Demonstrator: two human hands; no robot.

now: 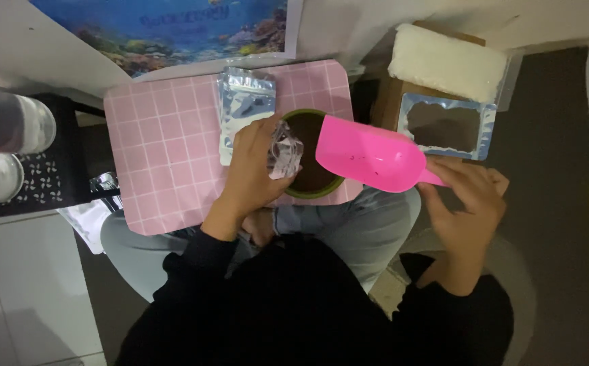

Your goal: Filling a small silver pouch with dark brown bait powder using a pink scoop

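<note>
Nearest to us, our right hand (464, 203) is closed around the handle of the pink scoop (369, 154), fingers wrapped over its narrow end, with the wide mouth pointing left and tipped over the green bowl (313, 190). Our left hand (257, 173) grips a small clear pouch (286, 150), pinching it at the bowl's left rim with its opening, as far as we can tell, turned toward the scoop.

To do this well, we judge that the pouch mouth should be held wide and steady, right under the scoop's lip and above the bowl, so any spill drops back into the dark brown contents. We should tilt the scoop slowly and keep its tip close to the opening; a quick tip could send material onto our lap or the pink checked board (166, 146) under the bowl.

Beyond the left hand a stack of silver foil pouches (244, 102) lies on the board. Farther right, a larger open foil bag (447, 125) of dark material sits below a white block (447, 61). A reef poster (172, 27) lies at the far edge.
</note>
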